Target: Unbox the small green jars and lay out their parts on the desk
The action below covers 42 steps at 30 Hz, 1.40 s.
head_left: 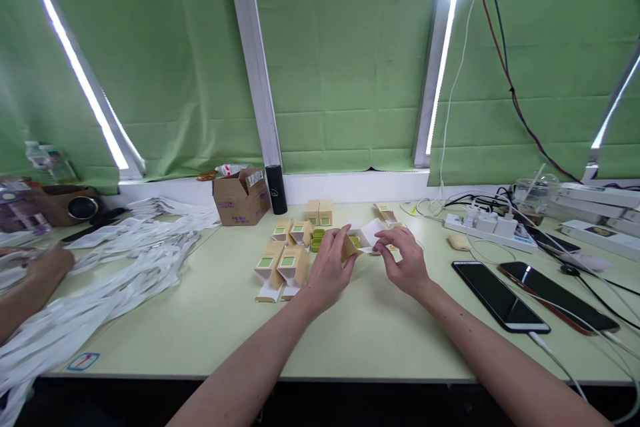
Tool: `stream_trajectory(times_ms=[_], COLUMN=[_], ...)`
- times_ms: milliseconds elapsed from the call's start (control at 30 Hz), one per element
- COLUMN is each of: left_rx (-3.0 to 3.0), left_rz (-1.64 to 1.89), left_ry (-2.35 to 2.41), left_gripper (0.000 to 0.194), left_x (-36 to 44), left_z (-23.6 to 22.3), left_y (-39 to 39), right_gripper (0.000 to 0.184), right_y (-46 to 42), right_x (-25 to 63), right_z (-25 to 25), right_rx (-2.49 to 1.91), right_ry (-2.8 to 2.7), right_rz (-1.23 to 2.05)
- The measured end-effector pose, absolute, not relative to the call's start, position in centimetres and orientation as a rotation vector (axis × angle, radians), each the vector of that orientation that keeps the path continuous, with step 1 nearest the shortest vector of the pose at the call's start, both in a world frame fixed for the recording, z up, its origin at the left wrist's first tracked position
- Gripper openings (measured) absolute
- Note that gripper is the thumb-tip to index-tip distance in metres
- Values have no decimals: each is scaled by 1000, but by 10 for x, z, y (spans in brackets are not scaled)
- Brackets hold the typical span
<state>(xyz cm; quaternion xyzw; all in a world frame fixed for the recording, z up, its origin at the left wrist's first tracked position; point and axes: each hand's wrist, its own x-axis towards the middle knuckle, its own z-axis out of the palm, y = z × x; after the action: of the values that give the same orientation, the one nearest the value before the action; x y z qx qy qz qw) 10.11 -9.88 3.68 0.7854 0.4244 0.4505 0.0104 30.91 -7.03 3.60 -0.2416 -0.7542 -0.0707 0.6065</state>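
Note:
My left hand (331, 264) and my right hand (404, 260) meet over the middle of the pale green table (350, 327). Together they hold a small tan carton (359, 245) with a white inner flap folded open and a green item showing inside. The left fingers pinch its left end; the right fingers pinch the white flap on the right. To the left lie several tan cartons with green squares (285, 260), some standing, some with flaps open. Small green containers (317, 240) sit just behind my left hand.
A brown cardboard box (241, 197) and a black cylinder (276, 189) stand at the back. White strips (115, 260) cover the left side, where another person's hand (47, 265) rests. Two phones (500, 295) and a power strip with cables (487, 227) lie at the right.

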Motion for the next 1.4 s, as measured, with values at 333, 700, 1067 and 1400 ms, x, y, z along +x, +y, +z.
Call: stream_trajectory(times_ms=[333, 700, 1067, 1400], left_rx=[2718, 3171, 2965, 2914], left_rz=[1317, 1160, 1274, 1320], left_ry=[1382, 1368, 1519, 1554], left_gripper=[64, 54, 61, 61], left_x=[97, 106, 98, 95], left_z=[34, 35, 36, 32], left_y=[-97, -104, -99, -93], right_gripper=[10, 24, 40, 50], right_y=[-67, -73, -66, -64], right_x=[304, 294, 296, 299], right_z=[28, 30, 29, 39], right_rx=[-793, -944, -761, -691], right_ry=[-1814, -1768, -1374, -1162], right_rz=[-183, 222, 822, 1034])
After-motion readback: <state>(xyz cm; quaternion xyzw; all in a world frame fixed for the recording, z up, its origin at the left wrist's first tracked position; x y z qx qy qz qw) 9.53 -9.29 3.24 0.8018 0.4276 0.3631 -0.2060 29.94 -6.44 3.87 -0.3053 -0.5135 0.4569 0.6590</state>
